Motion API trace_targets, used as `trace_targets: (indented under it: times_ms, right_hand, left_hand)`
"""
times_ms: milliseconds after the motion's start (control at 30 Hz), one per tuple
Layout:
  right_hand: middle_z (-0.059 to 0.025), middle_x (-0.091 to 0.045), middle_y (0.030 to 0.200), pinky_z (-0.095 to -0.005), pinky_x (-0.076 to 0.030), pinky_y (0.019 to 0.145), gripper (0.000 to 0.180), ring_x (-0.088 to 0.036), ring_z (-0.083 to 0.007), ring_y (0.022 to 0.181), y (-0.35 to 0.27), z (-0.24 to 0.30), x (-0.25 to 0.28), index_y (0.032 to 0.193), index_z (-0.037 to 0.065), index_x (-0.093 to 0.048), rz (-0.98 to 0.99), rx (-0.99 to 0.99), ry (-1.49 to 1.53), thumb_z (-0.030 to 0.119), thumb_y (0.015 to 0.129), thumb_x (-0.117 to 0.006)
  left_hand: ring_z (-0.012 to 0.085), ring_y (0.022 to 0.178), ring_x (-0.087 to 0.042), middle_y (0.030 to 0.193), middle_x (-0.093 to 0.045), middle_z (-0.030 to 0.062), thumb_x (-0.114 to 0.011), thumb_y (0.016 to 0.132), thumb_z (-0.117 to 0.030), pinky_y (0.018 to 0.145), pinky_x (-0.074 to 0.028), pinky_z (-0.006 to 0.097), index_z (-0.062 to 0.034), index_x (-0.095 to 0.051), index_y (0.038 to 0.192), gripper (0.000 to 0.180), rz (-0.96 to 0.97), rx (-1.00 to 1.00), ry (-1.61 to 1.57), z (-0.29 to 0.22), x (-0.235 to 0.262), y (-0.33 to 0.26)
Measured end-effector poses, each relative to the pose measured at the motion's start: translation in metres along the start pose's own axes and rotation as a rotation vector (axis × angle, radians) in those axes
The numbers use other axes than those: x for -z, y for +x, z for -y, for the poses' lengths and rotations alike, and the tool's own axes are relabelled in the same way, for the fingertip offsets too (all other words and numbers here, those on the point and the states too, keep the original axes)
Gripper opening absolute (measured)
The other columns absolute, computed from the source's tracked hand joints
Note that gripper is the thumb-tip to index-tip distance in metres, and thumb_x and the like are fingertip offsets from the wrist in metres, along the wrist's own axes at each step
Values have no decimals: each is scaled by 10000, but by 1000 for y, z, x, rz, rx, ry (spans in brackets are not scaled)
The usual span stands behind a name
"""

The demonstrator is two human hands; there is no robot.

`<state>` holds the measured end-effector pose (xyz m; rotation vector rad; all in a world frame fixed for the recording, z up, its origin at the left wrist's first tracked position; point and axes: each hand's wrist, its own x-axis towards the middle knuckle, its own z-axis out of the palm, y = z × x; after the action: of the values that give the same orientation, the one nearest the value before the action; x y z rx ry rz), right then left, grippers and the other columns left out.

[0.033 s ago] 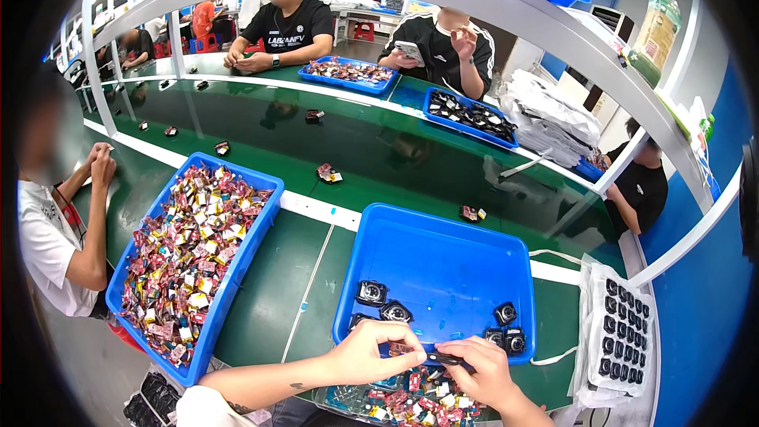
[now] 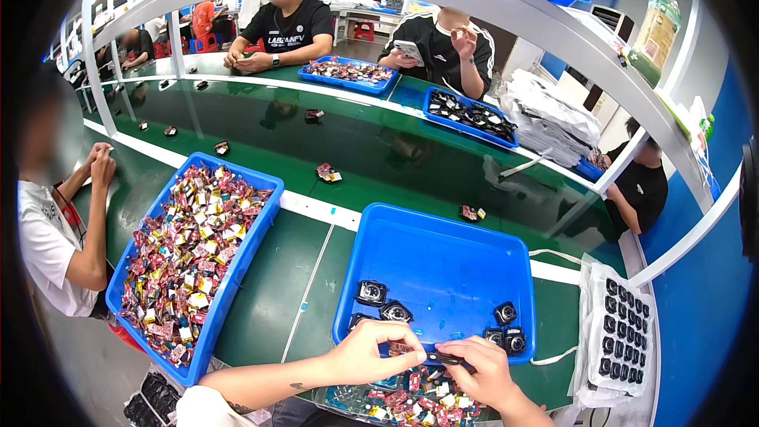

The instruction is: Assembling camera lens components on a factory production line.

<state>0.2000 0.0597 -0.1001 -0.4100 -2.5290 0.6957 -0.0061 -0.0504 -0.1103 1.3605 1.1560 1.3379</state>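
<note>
Your right hand (image 2: 481, 368) grasps a small, flat, black plastic piece (image 2: 452, 359) just above the near edge of the large blue plastic tray (image 2: 447, 257). Your left hand (image 2: 378, 353) has its thumb and forefinger brought together at the piece's left end; you cannot tell from here whether they pinch it.

Below your hands lies a heap of small red, white and yellow components (image 2: 423, 405). Inside the tray, squarish black casings with round centres (image 2: 395, 311) sit in two groups, near the left and right walls.

To your left, a long blue plastic bin (image 2: 237, 269) brims with similar components on the green tabletop (image 2: 261, 308). To your right stands a white sheet-like tray (image 2: 591, 348) bearing rows of black parts (image 2: 624, 330).

Beyond, loose components (image 2: 329, 173) dot the dark green strip (image 2: 379, 162). A person in a white shirt (image 2: 49, 225) sits at your left; across from you, another holds a pale phone (image 2: 409, 51).
</note>
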Motion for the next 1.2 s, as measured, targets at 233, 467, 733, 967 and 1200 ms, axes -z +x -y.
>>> trace_targets:
  times_ms: [233,467,733,967,1200]
  right_hand:
    - [-152,-667,874,-297,-525,701,160,-654,-223,787,-2,-1,0,911,-34,-639,-162,-92,180,-62,754,-620]
    - [-114,-575,944,-291,-559,774,156,-615,-168,897,-5,2,0,974,-79,-607,-324,-389,708,-91,819,-599]
    - [-120,-559,976,-276,-554,671,121,-653,-188,768,-6,-12,9,983,-72,-591,-384,-418,854,-37,870,-564]
    - [-68,-614,889,-230,-497,632,177,-603,-117,777,-1,-18,11,997,-19,-594,-424,-492,940,-15,823,-627]
    - [-83,-623,955,-249,-537,622,156,-613,-118,812,2,-22,18,1010,-1,-566,-422,-552,1035,48,869,-608]
  left_hand:
    - [77,655,-504,742,-596,17,-690,818,-138,607,-424,231,-34,-677,852,111,-23,-22,4,4,1,2]
    - [80,676,-504,783,-592,22,-693,816,-126,604,-424,232,-28,-674,843,104,-38,-88,14,0,0,3]
    - [73,682,-511,850,-593,33,-689,817,-95,606,-425,222,-23,-667,823,75,-17,-118,59,4,0,3]
    - [70,764,-535,944,-579,50,-677,802,-31,665,-433,212,-14,-653,803,29,-104,-40,-8,8,0,13]
    - [66,742,-546,994,-573,94,-672,779,-16,639,-461,202,8,-635,767,45,-41,-152,330,-47,-26,51]
